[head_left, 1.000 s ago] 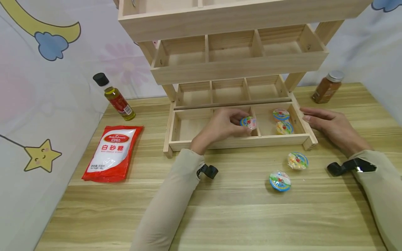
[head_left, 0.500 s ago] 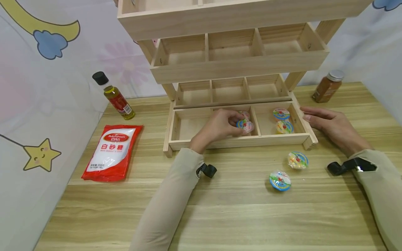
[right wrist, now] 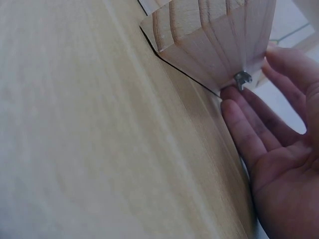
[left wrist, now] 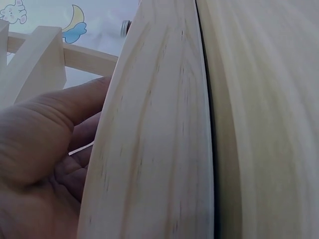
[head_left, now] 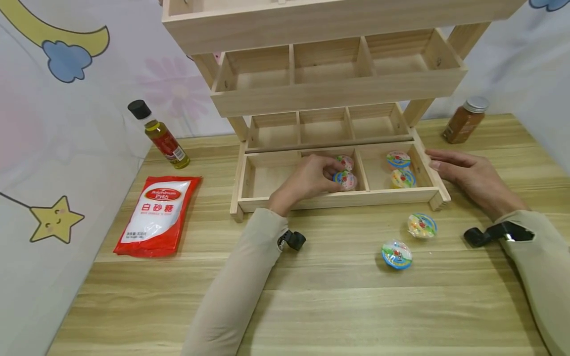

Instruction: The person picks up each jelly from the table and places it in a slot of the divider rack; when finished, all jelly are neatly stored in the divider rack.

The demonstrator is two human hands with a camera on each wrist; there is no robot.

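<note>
My left hand (head_left: 305, 179) reaches into the middle compartment of the wooden rack's (head_left: 338, 199) lowest front tray and pinches a jelly cup (head_left: 347, 182) with a pink-and-blue lid. Just behind that cup sits another jelly cup (head_left: 345, 162). In the left wrist view the tray's front board (left wrist: 149, 129) hides the fingertips. Two jelly cups, one pinkish (head_left: 398, 159) and one yellow (head_left: 403, 179), lie in the right compartment. My right hand (head_left: 476, 180) has its fingers extended against the rack's right side; in the right wrist view, fingertips (right wrist: 230, 107) are right at its lower corner, near a metal screw (right wrist: 242, 78).
Two more jelly cups, a yellow one (head_left: 422, 226) and a blue-rimmed one (head_left: 397, 254), lie on the table (head_left: 338, 306) before the rack. A red-white sugar bag (head_left: 156, 216) and an oil bottle (head_left: 166, 141) are left; a brown jar (head_left: 465, 121) stands right. Upper trays (head_left: 338, 91) overhang.
My left hand has lowered the jelly cup and drawn it slightly left and nearer in the middle compartment, bringing the cup behind it into view. The right hand stays at the rack's side.
</note>
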